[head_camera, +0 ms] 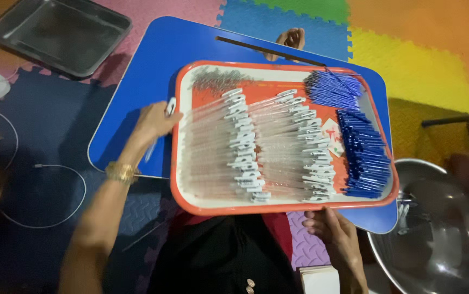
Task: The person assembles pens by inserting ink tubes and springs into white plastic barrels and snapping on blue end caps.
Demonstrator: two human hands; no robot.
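Floor: bright foam puzzle mats under a low blue table.
Tray: orange-rimmed tray rests on the table, overhanging its near edge.
Pens: clear pen barrels in rows, long axes left-right, white clips rightward; sorted, probably for assembly.
Left hand: curled on the tray's left rim, seemingly pinching one pen, blurred.
Right hand: fingers closed under the near rim, steadying it.

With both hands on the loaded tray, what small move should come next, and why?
Probably level the tray onto the blue table. The left hand, also pinching a pen, and the right hand hold opposite rims, and it overhangs the table's near edge, full of loose pen barrels.
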